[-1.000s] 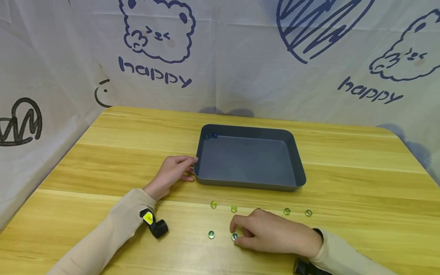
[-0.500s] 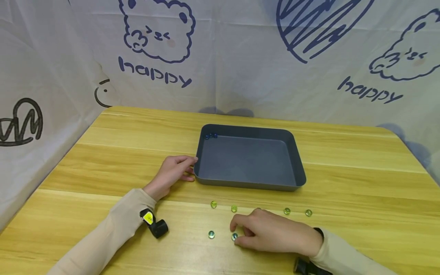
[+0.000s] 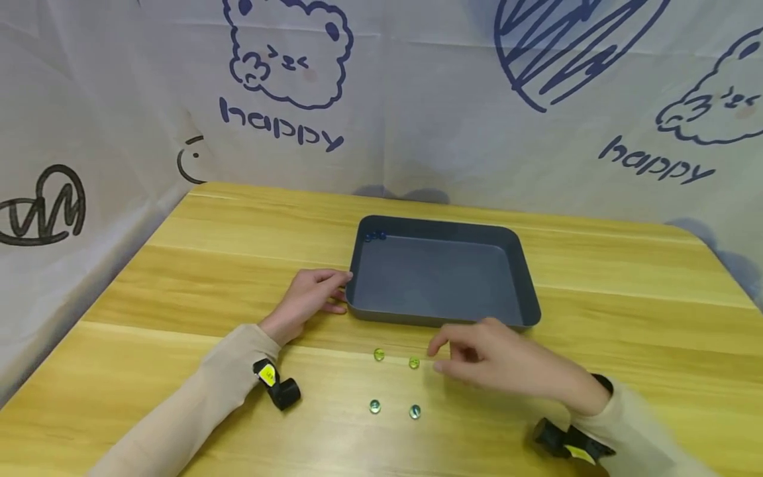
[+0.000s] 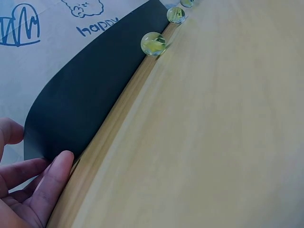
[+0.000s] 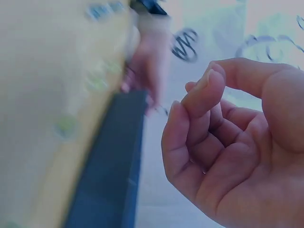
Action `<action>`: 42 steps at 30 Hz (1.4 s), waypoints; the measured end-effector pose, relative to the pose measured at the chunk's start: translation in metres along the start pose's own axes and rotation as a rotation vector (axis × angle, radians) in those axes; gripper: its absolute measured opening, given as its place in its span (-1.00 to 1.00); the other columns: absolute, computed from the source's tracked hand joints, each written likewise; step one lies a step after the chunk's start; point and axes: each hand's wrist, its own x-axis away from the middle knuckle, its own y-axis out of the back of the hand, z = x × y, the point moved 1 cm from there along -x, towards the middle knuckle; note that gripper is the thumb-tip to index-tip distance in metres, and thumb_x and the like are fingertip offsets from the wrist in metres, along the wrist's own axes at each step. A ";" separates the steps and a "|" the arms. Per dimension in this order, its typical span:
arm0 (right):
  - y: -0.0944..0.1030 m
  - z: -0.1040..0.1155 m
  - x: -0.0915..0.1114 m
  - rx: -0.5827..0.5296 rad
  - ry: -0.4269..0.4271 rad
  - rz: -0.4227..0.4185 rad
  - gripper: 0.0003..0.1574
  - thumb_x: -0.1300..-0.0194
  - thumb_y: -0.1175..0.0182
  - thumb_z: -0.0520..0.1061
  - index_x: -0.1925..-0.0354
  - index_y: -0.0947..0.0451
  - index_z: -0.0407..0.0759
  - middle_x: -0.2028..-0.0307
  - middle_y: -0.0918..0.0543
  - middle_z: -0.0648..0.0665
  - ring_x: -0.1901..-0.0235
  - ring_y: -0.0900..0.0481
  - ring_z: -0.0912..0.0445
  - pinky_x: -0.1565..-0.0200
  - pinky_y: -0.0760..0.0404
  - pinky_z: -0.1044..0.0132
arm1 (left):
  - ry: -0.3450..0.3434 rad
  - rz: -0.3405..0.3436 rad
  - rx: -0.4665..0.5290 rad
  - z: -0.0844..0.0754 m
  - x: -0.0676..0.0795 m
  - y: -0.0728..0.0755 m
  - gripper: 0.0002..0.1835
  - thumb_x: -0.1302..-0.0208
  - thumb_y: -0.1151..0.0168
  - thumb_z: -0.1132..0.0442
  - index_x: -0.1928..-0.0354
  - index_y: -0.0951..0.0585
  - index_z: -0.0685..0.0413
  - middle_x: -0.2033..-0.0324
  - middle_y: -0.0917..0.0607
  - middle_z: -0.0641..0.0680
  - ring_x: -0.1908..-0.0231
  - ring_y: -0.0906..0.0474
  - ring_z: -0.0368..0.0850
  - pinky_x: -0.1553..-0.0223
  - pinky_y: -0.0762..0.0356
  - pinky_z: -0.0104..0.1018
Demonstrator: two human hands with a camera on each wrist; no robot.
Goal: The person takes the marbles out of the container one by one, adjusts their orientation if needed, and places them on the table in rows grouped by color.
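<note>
Nearer the dark tray (image 3: 441, 281) at centre, the right hand (image 3: 501, 358) has risen, its grip impossible to tell; the left hand (image 3: 305, 295) loosely touches the tray's left wall. A careless brush could roll the lower-centre marbles (image 3: 414, 362) away.

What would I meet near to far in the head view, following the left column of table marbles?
Bluish-green marble, yellow-green marble, gray tray's near wall, dark blue marbles in its far-left corner, white cloth backdrop.

Right hand (image 3: 507, 361) is off that blue-streaked near marble (image 3: 414, 411) now, fingers (image 3: 456, 333) way farther and more to the right, up by the tray's (image 3: 393, 317) near side.
</note>
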 end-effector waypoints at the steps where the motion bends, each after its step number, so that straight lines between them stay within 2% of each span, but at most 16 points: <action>1: 0.007 0.000 -0.002 -0.002 -0.003 -0.016 -0.75 -0.44 -0.12 -0.03 0.07 -0.60 -0.13 0.65 -0.43 0.15 0.70 -0.32 0.29 0.56 -0.46 0.39 | -0.002 0.000 0.003 0.000 0.000 0.000 -0.63 -0.42 -0.08 0.22 -0.06 -0.58 0.42 0.22 -0.62 0.22 0.40 -0.59 -0.17 0.33 -0.70 -0.33; 4: 0.029 0.001 -0.012 -0.015 -0.044 -0.048 -0.73 -0.45 -0.11 -0.05 0.03 -0.59 -0.17 0.63 -0.49 0.04 0.68 -0.40 0.16 0.58 -0.45 0.33 | -0.008 -0.006 0.009 -0.001 0.000 -0.001 -0.63 -0.42 -0.07 0.23 -0.06 -0.58 0.42 0.21 -0.62 0.22 0.40 -0.58 -0.17 0.34 -0.70 -0.33; 8: 0.055 0.001 -0.036 0.051 -0.097 -0.087 -0.73 -0.45 -0.10 -0.08 -0.01 -0.58 -0.15 0.58 -0.55 -0.04 0.61 -0.48 0.04 0.53 -0.45 0.25 | -0.010 -0.003 0.011 0.000 0.000 -0.001 -0.63 -0.41 -0.07 0.24 -0.06 -0.58 0.43 0.20 -0.62 0.23 0.40 -0.58 -0.18 0.34 -0.70 -0.33; 12: 0.076 -0.003 -0.063 0.114 -0.154 -0.109 -0.70 -0.46 -0.08 -0.08 -0.05 -0.57 -0.16 0.49 -0.58 -0.05 0.54 -0.51 0.05 0.49 -0.44 0.19 | -0.010 -0.001 0.011 0.000 0.001 -0.001 -0.63 -0.40 -0.07 0.24 -0.06 -0.59 0.41 0.22 -0.64 0.22 0.40 -0.59 -0.18 0.35 -0.70 -0.34; 19: 0.101 -0.020 -0.106 0.200 -0.233 -0.119 -0.59 -0.48 -0.04 -0.07 -0.16 -0.52 -0.24 0.38 -0.65 -0.14 0.46 -0.58 0.00 0.34 -0.60 0.11 | -0.009 0.012 0.002 0.000 -0.001 -0.003 -0.63 -0.41 -0.06 0.24 -0.06 -0.58 0.41 0.20 -0.64 0.23 0.39 -0.58 -0.17 0.36 -0.70 -0.34; 23: 0.101 -0.029 -0.139 0.266 -0.287 -0.131 -0.60 -0.48 -0.04 -0.06 -0.10 -0.59 -0.26 0.37 -0.68 -0.18 0.40 -0.65 -0.06 0.29 -0.67 0.14 | -0.010 0.003 -0.007 -0.001 0.000 0.000 -0.63 -0.41 -0.04 0.25 -0.08 -0.57 0.42 0.14 -0.62 0.27 0.39 -0.58 -0.17 0.36 -0.70 -0.34; 25: 0.098 -0.034 -0.153 0.283 -0.310 -0.138 -0.63 -0.47 -0.03 -0.08 0.04 -0.66 -0.28 0.42 -0.68 -0.16 0.40 -0.67 -0.07 0.30 -0.70 0.15 | -0.005 0.009 -0.004 -0.001 0.000 0.000 -0.63 -0.42 -0.03 0.26 -0.09 -0.56 0.43 0.12 -0.61 0.28 0.38 -0.58 -0.17 0.36 -0.70 -0.34; 29: 0.090 -0.041 -0.176 0.274 -0.354 -0.168 -0.61 -0.42 -0.04 -0.13 0.32 -0.71 -0.34 0.57 -0.65 -0.10 0.54 -0.64 0.01 0.36 -0.71 0.17 | 0.007 0.008 0.001 0.000 0.000 -0.001 -0.62 -0.42 -0.03 0.25 -0.09 -0.56 0.42 0.11 -0.61 0.28 0.38 -0.58 -0.18 0.35 -0.70 -0.34; 33: 0.085 -0.044 -0.189 0.238 -0.422 -0.228 -0.59 -0.38 -0.05 -0.16 0.49 -0.68 -0.34 0.65 -0.61 -0.08 0.66 -0.56 0.10 0.36 -0.72 0.10 | 0.010 0.005 -0.001 0.000 0.001 0.000 -0.62 -0.42 -0.04 0.25 -0.09 -0.56 0.41 0.11 -0.62 0.27 0.37 -0.58 -0.18 0.35 -0.70 -0.34; 37: 0.078 -0.047 -0.199 0.222 -0.496 -0.275 -0.55 -0.36 -0.08 -0.16 0.63 -0.62 -0.25 0.68 -0.60 -0.07 0.66 -0.56 0.07 0.50 -0.65 0.19 | 0.002 0.006 -0.006 0.001 0.001 0.001 -0.62 -0.42 -0.03 0.25 -0.09 -0.56 0.42 0.14 -0.62 0.27 0.37 -0.58 -0.17 0.35 -0.70 -0.34; 42: 0.067 -0.049 -0.209 0.261 -0.572 -0.307 -0.62 -0.36 -0.14 -0.14 0.59 -0.62 -0.21 0.65 -0.62 -0.08 0.59 -0.61 0.02 0.58 -0.55 0.28 | -0.011 0.009 -0.010 0.001 0.001 0.000 -0.63 -0.42 -0.03 0.25 -0.08 -0.57 0.41 0.14 -0.63 0.27 0.38 -0.59 -0.17 0.35 -0.70 -0.34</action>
